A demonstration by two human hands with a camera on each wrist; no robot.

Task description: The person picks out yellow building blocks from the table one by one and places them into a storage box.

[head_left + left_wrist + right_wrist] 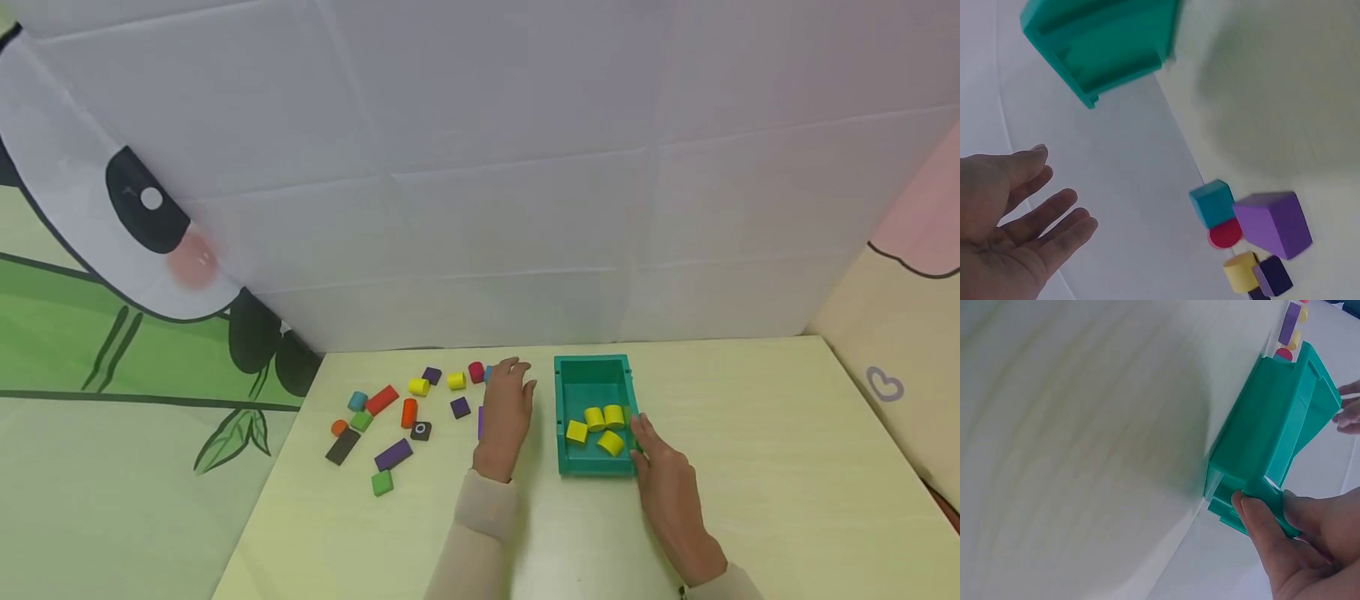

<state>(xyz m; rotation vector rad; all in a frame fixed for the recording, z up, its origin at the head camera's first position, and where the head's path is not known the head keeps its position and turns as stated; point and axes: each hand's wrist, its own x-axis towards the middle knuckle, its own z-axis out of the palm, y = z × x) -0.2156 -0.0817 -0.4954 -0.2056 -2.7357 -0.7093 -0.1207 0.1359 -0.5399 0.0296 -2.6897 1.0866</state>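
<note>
A green plastic box [567, 467] stands on the table with several yellow blocks [594, 418] inside, some round and one square. My right hand [672, 496] is at its right side; in the right wrist view, the thumb and fingers [1263, 525] pinch the box's rim. Left of the box hovers my left hand [507, 414], its fingers loosely extended and holding nothing. From the head view it partly covers a purple block [481, 422] and a blue block [488, 372]. The left wrist view shows the purple block, the blue block and a red block [1225, 233] apart from that hand.
Several loose blocks lie on the left of the table, among them a dark purple one [393, 455], a red one [382, 400], a yellow cylinder [456, 381] and a green cube [382, 482]. A white sheet [480, 217] hangs behind the table's back edge.
</note>
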